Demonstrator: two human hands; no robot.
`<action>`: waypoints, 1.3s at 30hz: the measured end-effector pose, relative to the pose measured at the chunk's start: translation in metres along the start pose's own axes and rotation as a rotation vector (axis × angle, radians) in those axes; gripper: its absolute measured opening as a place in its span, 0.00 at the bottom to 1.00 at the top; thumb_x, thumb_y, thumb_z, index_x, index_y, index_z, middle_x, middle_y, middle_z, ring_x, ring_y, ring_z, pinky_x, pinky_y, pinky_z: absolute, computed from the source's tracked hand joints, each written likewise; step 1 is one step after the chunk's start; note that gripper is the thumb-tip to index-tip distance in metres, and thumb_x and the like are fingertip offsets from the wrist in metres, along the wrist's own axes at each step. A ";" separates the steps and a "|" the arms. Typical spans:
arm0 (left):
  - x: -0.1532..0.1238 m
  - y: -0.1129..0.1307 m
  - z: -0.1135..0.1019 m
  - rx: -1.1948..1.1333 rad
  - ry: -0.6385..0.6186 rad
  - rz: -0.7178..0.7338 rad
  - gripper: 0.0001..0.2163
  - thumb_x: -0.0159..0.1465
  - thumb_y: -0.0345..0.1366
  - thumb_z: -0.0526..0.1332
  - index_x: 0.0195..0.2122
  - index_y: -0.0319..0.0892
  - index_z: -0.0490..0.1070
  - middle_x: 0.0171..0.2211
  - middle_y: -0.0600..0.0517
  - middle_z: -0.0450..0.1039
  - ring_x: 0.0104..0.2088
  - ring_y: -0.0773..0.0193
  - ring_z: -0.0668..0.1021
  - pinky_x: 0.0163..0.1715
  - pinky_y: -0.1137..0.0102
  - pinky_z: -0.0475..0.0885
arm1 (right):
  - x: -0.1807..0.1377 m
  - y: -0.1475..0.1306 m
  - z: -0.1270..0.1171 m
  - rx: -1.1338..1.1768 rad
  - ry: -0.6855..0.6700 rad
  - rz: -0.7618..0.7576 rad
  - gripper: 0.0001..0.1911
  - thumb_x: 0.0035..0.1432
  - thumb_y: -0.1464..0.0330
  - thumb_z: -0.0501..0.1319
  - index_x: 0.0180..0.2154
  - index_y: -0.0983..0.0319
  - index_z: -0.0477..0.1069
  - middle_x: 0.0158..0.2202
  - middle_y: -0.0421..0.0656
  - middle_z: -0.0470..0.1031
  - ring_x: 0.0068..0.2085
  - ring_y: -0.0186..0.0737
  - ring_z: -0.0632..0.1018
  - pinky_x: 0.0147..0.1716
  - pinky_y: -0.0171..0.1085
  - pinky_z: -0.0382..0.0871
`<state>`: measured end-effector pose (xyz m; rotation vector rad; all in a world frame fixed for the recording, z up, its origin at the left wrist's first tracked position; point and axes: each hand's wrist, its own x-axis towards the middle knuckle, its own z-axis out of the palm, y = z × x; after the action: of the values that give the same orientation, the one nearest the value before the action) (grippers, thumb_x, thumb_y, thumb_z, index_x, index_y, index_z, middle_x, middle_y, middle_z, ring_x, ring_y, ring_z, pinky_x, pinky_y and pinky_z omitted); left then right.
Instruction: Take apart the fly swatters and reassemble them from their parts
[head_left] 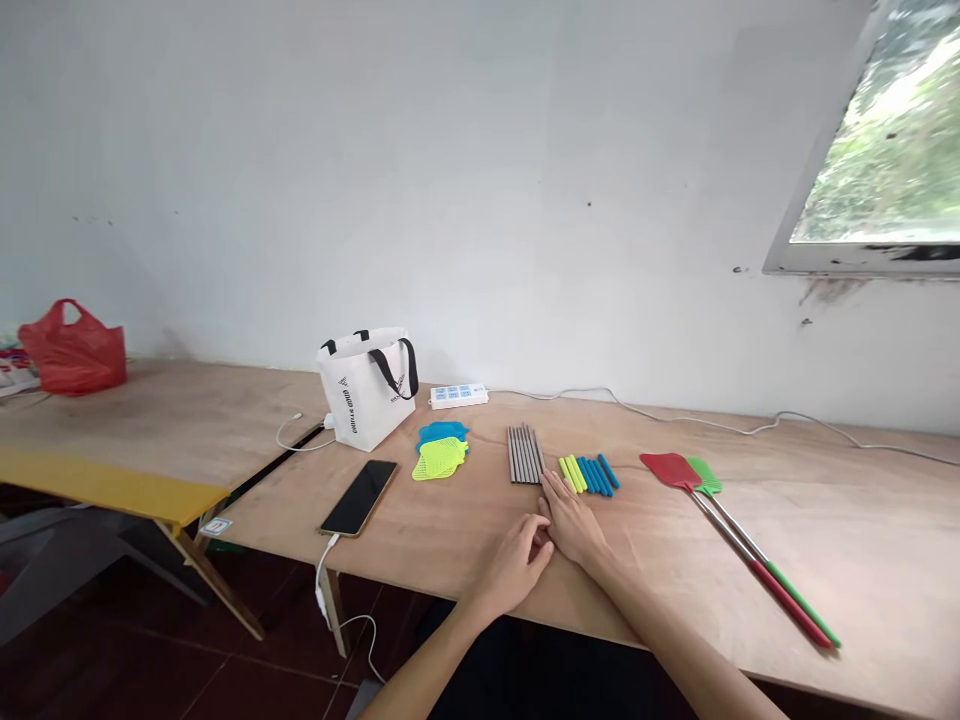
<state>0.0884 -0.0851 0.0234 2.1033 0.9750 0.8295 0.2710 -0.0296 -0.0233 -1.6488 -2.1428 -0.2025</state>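
My right hand (571,518) lies flat on the table with its fingers stretched out. Its fingertips are beside a row of grey metal tubes (525,455) and the nearest of the yellow handle grips (572,474). Several blue handle grips (598,476) lie to the right of the yellow ones. Loosely curled, my left hand (514,565) rests near the table's front edge, its fingertips against the right hand by the thumb. I see nothing held in either hand. Left of the tubes, a yellow fly swatter head (439,459) overlaps blue swatter heads (444,431).
At right lie a red fly swatter (671,469) and a green one (705,474), crossing near their heads. A phone (360,497) on a cable, a white bag (364,395) and a power strip (459,396) are left and behind. A red bag (75,350) stands far left.
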 end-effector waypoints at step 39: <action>-0.006 0.003 -0.003 0.254 -0.040 0.146 0.25 0.64 0.23 0.55 0.61 0.48 0.64 0.63 0.48 0.66 0.63 0.55 0.69 0.63 0.60 0.63 | -0.067 -0.041 -0.074 0.368 0.087 0.132 0.18 0.67 0.68 0.47 0.42 0.57 0.76 0.45 0.46 0.78 0.42 0.41 0.80 0.39 0.36 0.72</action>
<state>0.0844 -0.0902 0.0260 2.4230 0.9566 0.7643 0.2632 -0.1280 0.0207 -1.5261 -1.8641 0.1496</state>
